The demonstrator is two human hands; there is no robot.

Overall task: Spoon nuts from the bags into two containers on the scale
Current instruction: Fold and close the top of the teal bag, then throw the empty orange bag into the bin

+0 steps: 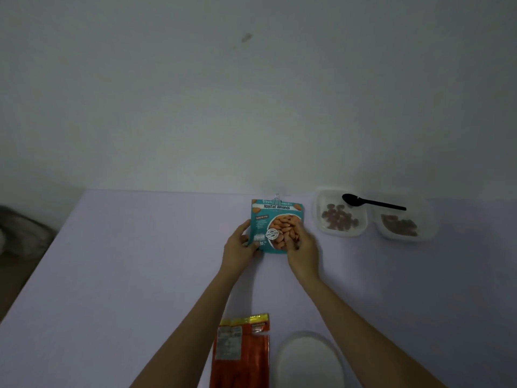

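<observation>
We pinch the almond bag [275,217] at its lower corners, left hand [242,242] and right hand [303,245] curled round its edges, seemingly to set it aside, since the two containers [340,233] right of our fingers hold nuts, with the spoon [372,203] across their rims.

Far middle of the counter [140,275]: roasted almonds bag [275,219], gripped by left hand [240,246] at its left edge and right hand [303,249] at its lower right corner. To its right, left container [321,198] and right container [425,219] side by side, nuts [338,219] in each. Across their far rims, spoon [372,203], bowl over the left one. At the near edge, between the forearms, second bag [242,357], with round disc [310,362] just right of it.
</observation>
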